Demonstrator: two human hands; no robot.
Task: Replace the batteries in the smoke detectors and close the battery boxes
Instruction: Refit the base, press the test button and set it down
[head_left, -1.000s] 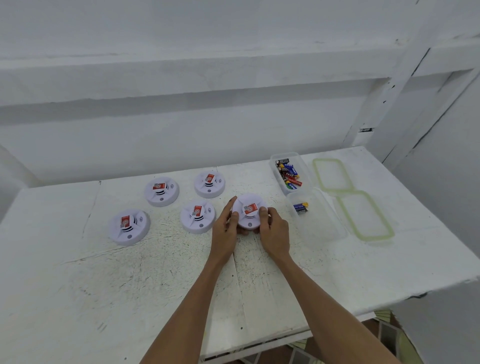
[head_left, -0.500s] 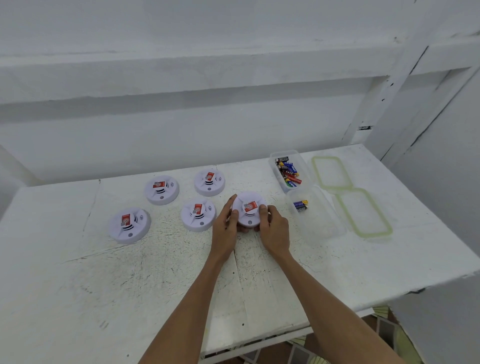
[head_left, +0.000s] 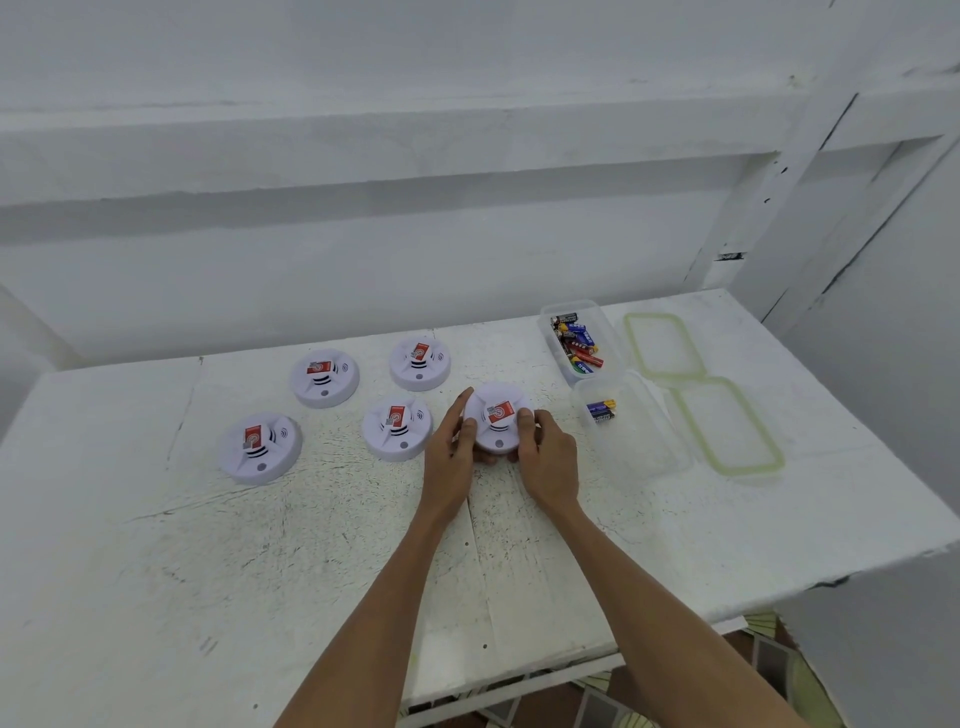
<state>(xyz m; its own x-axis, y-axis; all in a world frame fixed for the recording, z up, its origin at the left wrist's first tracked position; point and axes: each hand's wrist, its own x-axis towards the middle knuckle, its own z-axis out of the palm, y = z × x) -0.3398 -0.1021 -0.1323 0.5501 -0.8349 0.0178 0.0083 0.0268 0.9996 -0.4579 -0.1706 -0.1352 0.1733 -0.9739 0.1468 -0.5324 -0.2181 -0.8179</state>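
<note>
Smoke detector (head_left: 497, 423), toward far edge of table (head_left: 311, 545): we are still gripping it with left hand (head_left: 451, 460) and right hand (head_left: 549, 462); battery swap seemingly unbegun.

**Grip creeps further onto the detector**

The changes over the last second are slight. The right hand (head_left: 550, 462) slides its thumb a little further onto the top face of the smoke detector (head_left: 483, 434), so it now lies just beside the red label (head_left: 501, 413). The left hand (head_left: 449, 460) stretches its index finger a touch further along the far-left rim. The detector sits marginally higher in view, and fingertips (head_left: 488, 460) show under its near edge. The head camera also drifts, so a true lift off the table (head_left: 208, 545) cannot be told.
</note>
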